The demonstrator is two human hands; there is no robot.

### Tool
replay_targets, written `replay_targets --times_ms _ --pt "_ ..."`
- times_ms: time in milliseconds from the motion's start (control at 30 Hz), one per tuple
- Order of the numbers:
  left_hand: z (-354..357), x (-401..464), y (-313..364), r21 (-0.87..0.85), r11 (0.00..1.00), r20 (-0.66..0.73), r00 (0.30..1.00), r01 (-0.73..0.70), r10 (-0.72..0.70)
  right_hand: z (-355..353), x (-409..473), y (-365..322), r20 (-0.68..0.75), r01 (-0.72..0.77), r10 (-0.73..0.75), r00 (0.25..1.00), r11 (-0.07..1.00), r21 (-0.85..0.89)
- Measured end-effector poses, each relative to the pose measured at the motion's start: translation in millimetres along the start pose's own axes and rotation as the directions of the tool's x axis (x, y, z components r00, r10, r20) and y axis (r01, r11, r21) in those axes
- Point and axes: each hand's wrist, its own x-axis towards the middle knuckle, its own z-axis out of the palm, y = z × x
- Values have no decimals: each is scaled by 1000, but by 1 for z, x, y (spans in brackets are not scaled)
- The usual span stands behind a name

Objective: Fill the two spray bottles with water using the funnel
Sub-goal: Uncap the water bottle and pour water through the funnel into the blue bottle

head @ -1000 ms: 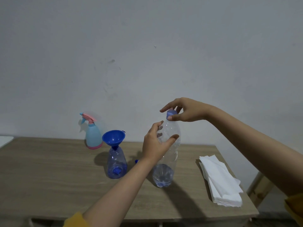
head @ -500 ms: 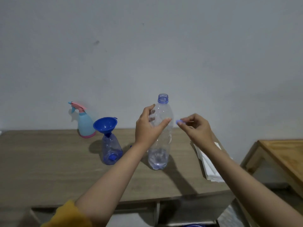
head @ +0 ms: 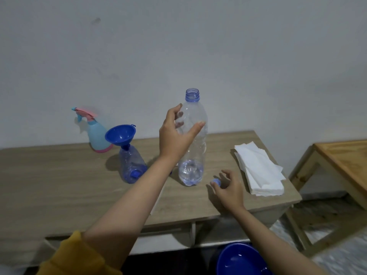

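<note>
A tall clear water bottle (head: 195, 155) stands uncapped on the wooden table (head: 59, 187), a little water at its bottom. My left hand (head: 176, 135) grips its upper body. My right hand (head: 228, 189) is low over the table to the bottle's right, pinching the small blue cap (head: 216, 182). A blue funnel (head: 120, 135) sits in the neck of a clear blue spray bottle (head: 131, 165) that has no spray head. A light blue spray bottle (head: 97, 135) with a pink trigger head stands behind it near the wall.
A stack of white paper napkins (head: 260, 171) lies at the table's right end. A second wooden table (head: 345, 161) stands to the right. A blue basin (head: 242, 259) sits on the floor below the table's front edge.
My right hand unscrewed the cap from the water bottle and carried it down to the table beside the bottle. My left hand kept hold of the bottle.
</note>
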Motion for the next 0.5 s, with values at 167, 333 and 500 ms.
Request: replay_targets --times_ms 167,333,500 --pt "-3 7 2 -14 999 46 998 43 -42 -1 16 -68 -139 320 -296 945 924 211" --pt "-20 10 8 56 998 159 987 12 -21 11 42 -129 -124 471 -454 882 848 243" --pt "-67 12 -2 253 965 61 996 -71 58 34 66 -152 -157 603 -585 796 789 120"
